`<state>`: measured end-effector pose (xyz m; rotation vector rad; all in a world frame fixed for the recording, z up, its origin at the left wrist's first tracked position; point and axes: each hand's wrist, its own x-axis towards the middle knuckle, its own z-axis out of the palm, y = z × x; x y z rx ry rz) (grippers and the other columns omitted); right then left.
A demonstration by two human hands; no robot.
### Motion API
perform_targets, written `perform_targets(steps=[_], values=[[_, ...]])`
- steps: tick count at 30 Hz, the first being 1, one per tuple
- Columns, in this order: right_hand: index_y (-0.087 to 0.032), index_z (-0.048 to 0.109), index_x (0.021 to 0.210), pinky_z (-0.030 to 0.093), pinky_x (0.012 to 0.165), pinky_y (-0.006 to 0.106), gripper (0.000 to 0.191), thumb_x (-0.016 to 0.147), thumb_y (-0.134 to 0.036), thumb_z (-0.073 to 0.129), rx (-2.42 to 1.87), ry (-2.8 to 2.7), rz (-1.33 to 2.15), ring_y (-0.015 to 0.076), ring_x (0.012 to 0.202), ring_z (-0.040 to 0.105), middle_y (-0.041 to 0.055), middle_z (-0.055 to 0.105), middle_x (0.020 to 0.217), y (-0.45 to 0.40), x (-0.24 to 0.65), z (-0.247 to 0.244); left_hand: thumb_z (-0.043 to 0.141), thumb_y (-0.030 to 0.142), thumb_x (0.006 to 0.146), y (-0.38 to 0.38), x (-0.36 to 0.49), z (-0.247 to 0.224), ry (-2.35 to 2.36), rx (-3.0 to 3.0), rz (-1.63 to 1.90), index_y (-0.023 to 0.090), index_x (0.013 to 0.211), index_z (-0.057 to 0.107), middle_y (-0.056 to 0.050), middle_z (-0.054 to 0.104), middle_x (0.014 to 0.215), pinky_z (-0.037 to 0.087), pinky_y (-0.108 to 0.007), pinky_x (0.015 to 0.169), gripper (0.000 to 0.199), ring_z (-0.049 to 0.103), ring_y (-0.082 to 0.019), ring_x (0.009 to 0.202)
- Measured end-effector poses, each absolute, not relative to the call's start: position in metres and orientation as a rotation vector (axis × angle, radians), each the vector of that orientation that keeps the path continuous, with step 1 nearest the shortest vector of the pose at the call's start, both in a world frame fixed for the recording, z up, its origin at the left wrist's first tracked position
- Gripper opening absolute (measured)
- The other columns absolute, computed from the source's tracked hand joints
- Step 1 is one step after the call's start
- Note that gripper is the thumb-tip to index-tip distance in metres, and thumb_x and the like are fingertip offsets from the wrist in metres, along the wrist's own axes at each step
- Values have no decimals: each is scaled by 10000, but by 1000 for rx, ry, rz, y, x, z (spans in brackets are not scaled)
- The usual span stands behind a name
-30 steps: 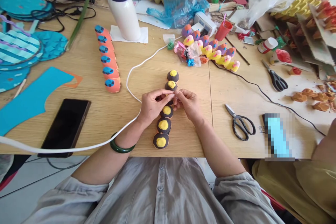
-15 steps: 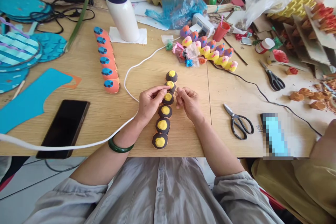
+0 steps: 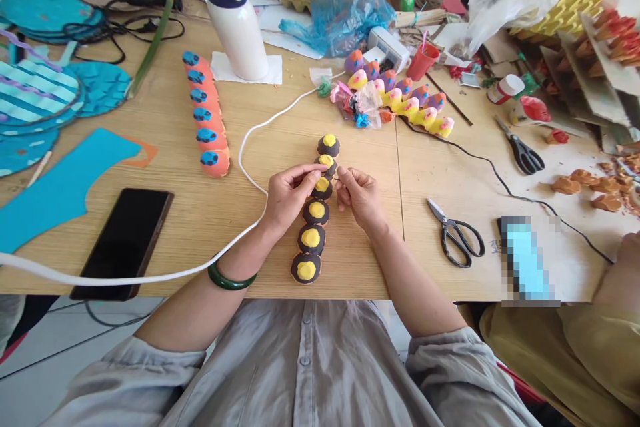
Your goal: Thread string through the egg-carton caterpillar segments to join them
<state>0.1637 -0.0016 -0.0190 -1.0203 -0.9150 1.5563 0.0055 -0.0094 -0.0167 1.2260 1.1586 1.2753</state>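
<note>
A strip of egg-carton cups [image 3: 314, 227], painted dark with a yellow clay-like disc on each top, runs away from me down the middle of the table. My left hand [image 3: 290, 197] reaches over its left side, thumb and forefinger pinched at the second cup from the far end. Whatever lies between those fingertips is too small to make out. Close to the strip's right side, my right hand [image 3: 357, 193] is closed, its thumb pressed to the curled forefinger. Its pinch also hides anything it may hold.
Left of the strip lie an orange carton strip with blue spots [image 3: 207, 127], a black phone [image 3: 123, 243] and a white cable [image 3: 243, 157]. Scissors [image 3: 455, 233] lie to the right. Behind are a white bottle [image 3: 235, 27] and painted carton strips [image 3: 410, 105]. Another person's arm [image 3: 623, 273] shows at right.
The whole view has shifted very slightly. Both hands keep nearly the same pose at the dark strip, and nothing on the table has visibly moved.
</note>
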Motion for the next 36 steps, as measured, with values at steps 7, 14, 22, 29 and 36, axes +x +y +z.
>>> perform_targets(steps=[7, 14, 22, 29, 36], values=[[-196, 629, 629, 442, 383, 187, 512, 707, -654, 841, -1037, -945, 1542, 44, 394, 395, -94, 482, 469, -3, 162, -18, 808, 422, 811, -12, 7, -14, 1198, 1351, 1205, 180, 962, 852, -11, 716, 695, 467, -227, 599, 289, 553, -115, 615], [-193, 660, 699, 502, 429, 207, 532, 747, -711, 771, -1048, -959, 1611, 59, 436, 466, -66, 564, 544, -6, 161, -15, 764, 398, 847, -12, 8, -13, 1231, 1410, 1251, 183, 920, 852, -32, 792, 788, 496, -222, 624, 243, 619, -125, 649], [-196, 673, 714, 466, 425, 189, 445, 702, -595, 871, -1037, -901, 1500, 53, 444, 459, -80, 553, 530, -4, 163, -18, 708, 347, 890, -11, 6, -13, 1239, 1324, 1290, 194, 1048, 852, 21, 589, 591, 377, -215, 509, 263, 453, -90, 535], [-202, 658, 711, 457, 426, 201, 483, 698, -645, 849, -1054, -915, 1524, 48, 428, 399, -95, 501, 508, -4, 163, -16, 707, 348, 880, -9, 6, -14, 1229, 1284, 1276, 181, 1012, 849, 26, 546, 576, 354, -217, 499, 256, 442, -91, 533], [-197, 642, 680, 434, 399, 195, 477, 693, -616, 868, -1023, -881, 1532, 46, 406, 379, -106, 470, 467, -3, 163, -16, 716, 365, 872, -10, 7, -12, 1222, 1270, 1260, 170, 1007, 847, 31, 535, 572, 348, -214, 496, 271, 438, -87, 530]])
